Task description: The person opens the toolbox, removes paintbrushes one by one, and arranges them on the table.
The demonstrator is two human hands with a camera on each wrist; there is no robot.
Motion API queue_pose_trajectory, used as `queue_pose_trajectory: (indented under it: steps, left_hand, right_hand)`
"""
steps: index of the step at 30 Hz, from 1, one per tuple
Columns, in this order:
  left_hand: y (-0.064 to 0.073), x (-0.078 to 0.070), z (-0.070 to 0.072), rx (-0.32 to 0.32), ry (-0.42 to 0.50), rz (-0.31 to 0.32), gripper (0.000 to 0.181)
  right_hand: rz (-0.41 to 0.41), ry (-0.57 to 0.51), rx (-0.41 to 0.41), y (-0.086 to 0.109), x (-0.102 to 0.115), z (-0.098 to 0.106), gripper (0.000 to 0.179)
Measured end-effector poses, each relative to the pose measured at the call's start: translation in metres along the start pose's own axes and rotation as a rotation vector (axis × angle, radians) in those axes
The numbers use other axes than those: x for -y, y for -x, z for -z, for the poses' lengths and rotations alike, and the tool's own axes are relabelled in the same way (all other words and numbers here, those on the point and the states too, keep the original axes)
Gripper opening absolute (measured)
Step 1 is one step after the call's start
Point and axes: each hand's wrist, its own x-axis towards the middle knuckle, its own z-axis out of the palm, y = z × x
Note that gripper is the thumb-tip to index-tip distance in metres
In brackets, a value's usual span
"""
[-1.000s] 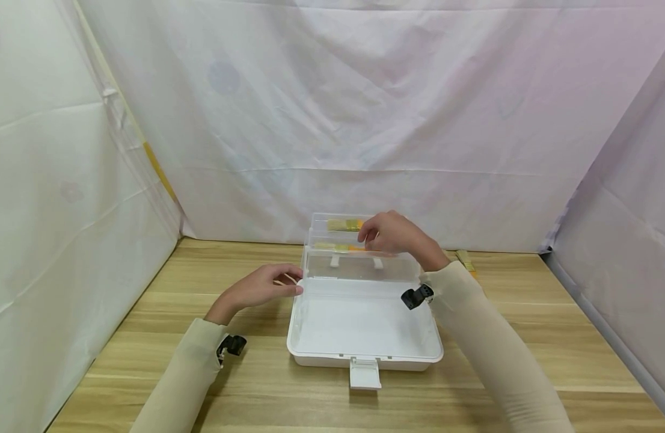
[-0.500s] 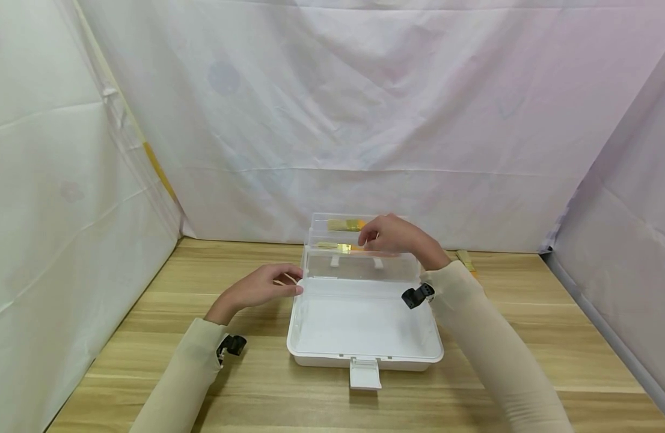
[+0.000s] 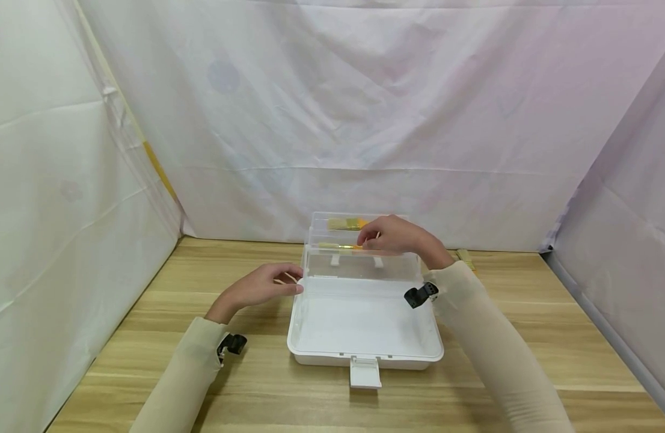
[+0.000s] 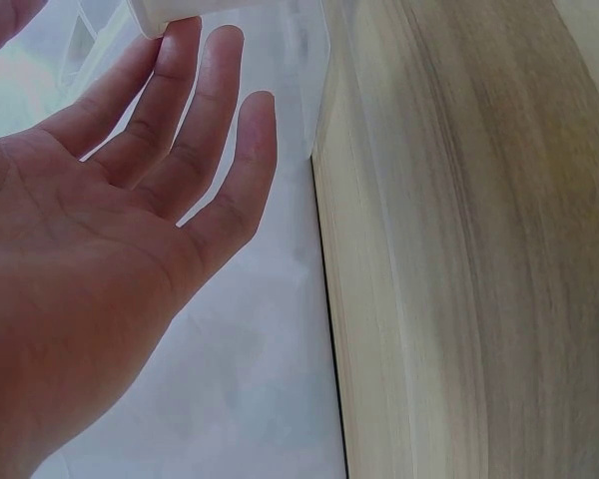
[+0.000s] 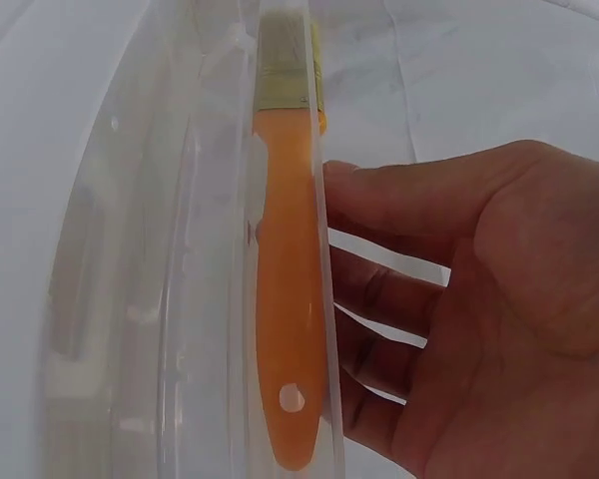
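A white storage box (image 3: 365, 361) with raised clear trays (image 3: 316, 237) sits on the table, its front latch (image 3: 365, 376) hanging down. My left hand (image 3: 259, 285) is at the box's left side, its fingers loosely bent; in the left wrist view, fingertips (image 4: 185, 30) meet the white corner. My right hand (image 3: 397, 234) reaches over the trays, fingers curled at a paintbrush (image 3: 338, 246) lying on edge. In the right wrist view its orange handle (image 5: 290, 299) shows through the clear wall, fingertips hidden behind. Another paintbrush (image 3: 346, 224) lies in the tray behind.
Another paintbrush (image 3: 465, 258) lies on the wooden table (image 3: 527, 337), to the right of the box and partly behind the right sleeve (image 3: 495, 343). White cloth (image 3: 257, 120) hangs close behind the box and along both sides.
The paintbrush at my right fingers has turned onto its edge, its metal band looking narrower. My right hand has dipped slightly; my left hand stays where it was.
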Motion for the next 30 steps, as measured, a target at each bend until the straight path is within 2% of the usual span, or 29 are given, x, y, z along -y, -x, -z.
queue_pose_trajectory:
  steps: [6, 23, 30]
  left_hand:
    - [0.000, -0.001, 0.000, -0.002, -0.005, 0.005, 0.045]
    - [-0.002, -0.001, 0.000, 0.000, 0.003, -0.004, 0.041]
    - [-0.001, -0.001, -0.001, 0.000, 0.010, -0.008, 0.041]
  right_hand:
    - [0.030, -0.022, -0.015, 0.002, -0.002, 0.001, 0.024]
    - [0.023, -0.111, -0.082, 0.009, -0.005, -0.005, 0.015]
    - [0.011, -0.109, -0.147, 0.012, -0.011, -0.009, 0.013]
